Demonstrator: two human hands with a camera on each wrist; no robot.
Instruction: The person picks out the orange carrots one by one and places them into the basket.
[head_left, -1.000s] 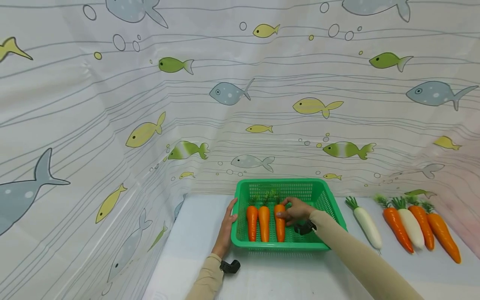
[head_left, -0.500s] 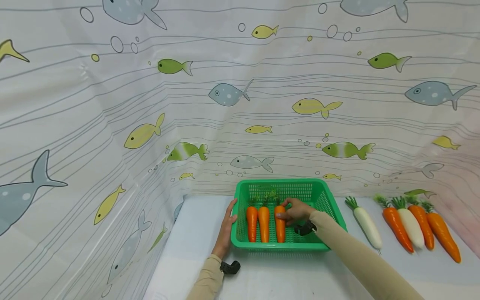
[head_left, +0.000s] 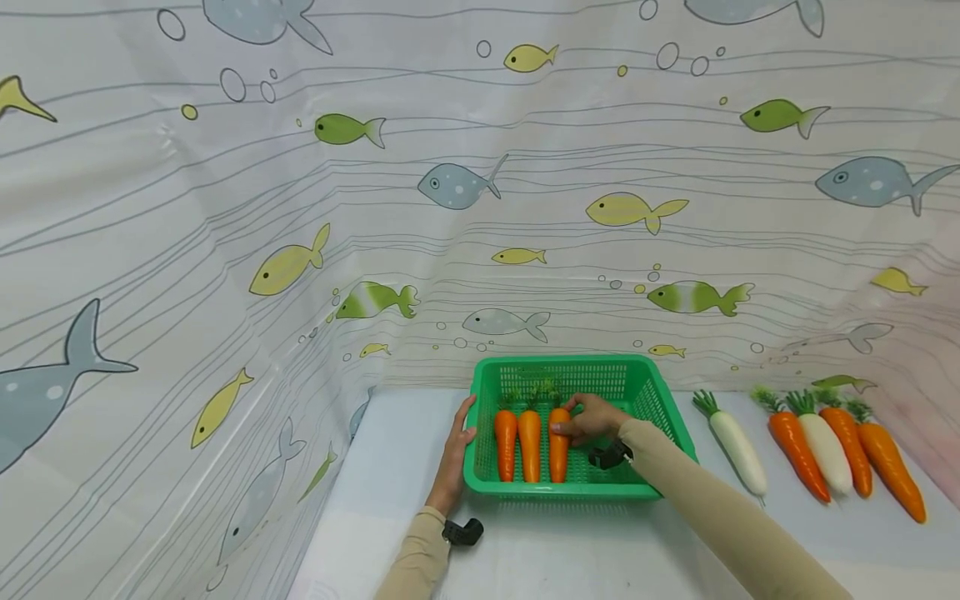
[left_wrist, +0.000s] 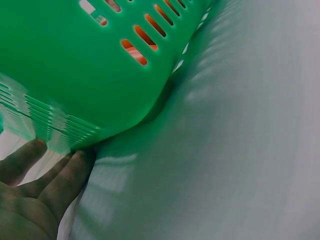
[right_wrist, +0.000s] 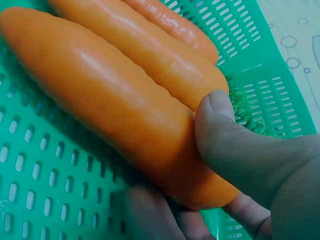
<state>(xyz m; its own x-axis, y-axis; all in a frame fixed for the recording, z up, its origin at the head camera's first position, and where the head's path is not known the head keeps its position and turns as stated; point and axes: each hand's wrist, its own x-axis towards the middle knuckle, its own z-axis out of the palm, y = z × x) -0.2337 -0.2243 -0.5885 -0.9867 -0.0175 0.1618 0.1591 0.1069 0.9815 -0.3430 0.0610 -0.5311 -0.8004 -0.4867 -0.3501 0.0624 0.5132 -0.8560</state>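
A green slotted basket [head_left: 562, 490] stands on the table, with three orange carrots lying side by side in its left half. My right hand [head_left: 592, 419] grips the rightmost carrot [head_left: 558, 454] near its leafy end. In the right wrist view the thumb lies on top of this carrot [right_wrist: 115, 110] and the other fingers reach under its far side. The middle carrot [head_left: 530, 450] and the left carrot [head_left: 506, 450] rest beside it. My left hand [head_left: 452, 462] touches the basket's left side; its fingers [left_wrist: 70, 180] extend straight against the slotted wall in the left wrist view.
Right of the basket, a white radish [head_left: 738, 454] lies alone. Farther right sit an orange carrot [head_left: 798, 457], another white radish [head_left: 827, 454] and two more carrots [head_left: 892, 471], close together. A fish-patterned sheet [head_left: 555, 283] hangs behind and left of the table [head_left: 375, 475].
The carrot in my right hand has shifted slightly left, its lower tip closer to the middle carrot. My left hand stays at the basket's side.
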